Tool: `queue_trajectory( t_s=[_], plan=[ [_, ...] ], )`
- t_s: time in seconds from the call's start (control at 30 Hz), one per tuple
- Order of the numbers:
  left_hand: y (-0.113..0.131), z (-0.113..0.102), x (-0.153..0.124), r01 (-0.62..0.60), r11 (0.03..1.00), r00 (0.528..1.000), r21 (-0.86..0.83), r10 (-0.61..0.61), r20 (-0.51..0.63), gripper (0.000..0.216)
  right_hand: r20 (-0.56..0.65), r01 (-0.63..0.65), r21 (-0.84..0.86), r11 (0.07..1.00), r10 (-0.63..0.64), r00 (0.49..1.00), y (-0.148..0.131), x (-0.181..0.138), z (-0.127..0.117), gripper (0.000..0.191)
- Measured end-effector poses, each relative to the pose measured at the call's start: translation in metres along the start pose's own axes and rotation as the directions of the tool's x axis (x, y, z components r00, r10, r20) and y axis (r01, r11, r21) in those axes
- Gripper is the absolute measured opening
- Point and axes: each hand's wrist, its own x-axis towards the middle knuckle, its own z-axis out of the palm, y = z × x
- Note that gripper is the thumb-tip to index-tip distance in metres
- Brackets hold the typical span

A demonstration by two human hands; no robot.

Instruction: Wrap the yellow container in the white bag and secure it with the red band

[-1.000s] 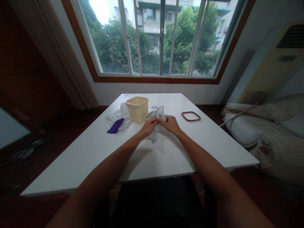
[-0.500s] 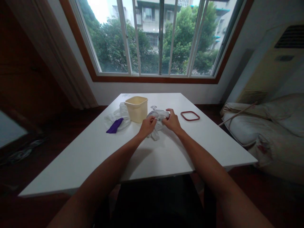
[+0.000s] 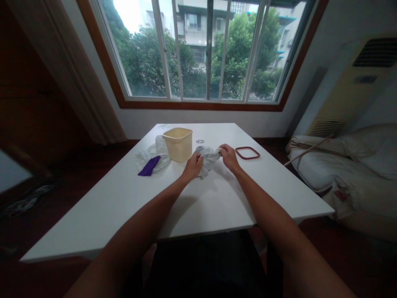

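Stretched between my two hands is a crumpled, thin whitish plastic bag [image 3: 209, 159], hanging just above or touching the table; I cannot tell which. My left hand [image 3: 193, 166] is closed on its left side, thumb on top. At the bag's upper right end, the fingers of my right hand [image 3: 228, 156] are pinched around it. A cream square-mouthed bin [image 3: 178, 147] stands upright beside my left hand. To the right of my right hand, a dark red rounded-square ring [image 3: 247, 153] lies flat.
Left of the bin lie a loose translucent white plastic bag [image 3: 161, 150] and a purple folded piece [image 3: 149, 166]. A small dark oval mark or ring [image 3: 200, 141] shows behind my hands. The white table [image 3: 124, 207] reaches toward the window wall.
My right hand has shifted its grip and pulled slightly outward, so the bag is drawn more taut between my hands. The bin, ring and purple piece stay in place.
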Motion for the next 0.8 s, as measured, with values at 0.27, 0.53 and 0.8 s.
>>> queue_trajectory(
  t_s=[0.27, 0.53, 0.8],
  plan=[
    [-0.008, -0.003, 0.004, 0.041, 0.999, 0.998, 0.016, -0.04, -0.043, 0.015, 0.33, -0.285, 0.614, 0.736, 0.089, 0.94, -0.022, -0.008, -0.005, 0.028],
    [-0.011, -0.003, 0.002, 0.01, 1.0, 1.0, -0.006, -0.01, 0.024, 0.017, 0.544, -0.379, 0.289, 0.879, 0.175, 0.821, -0.022, -0.011, -0.021, 0.04],
    [-0.004, -0.009, 0.001, 0.028, 0.998, 0.999, 0.05, -0.03, 0.03, 0.017, 0.068, -0.165, 0.38, 0.91, 0.15, 0.986, 0.007, 0.011, -0.051, 0.015]
  ],
)
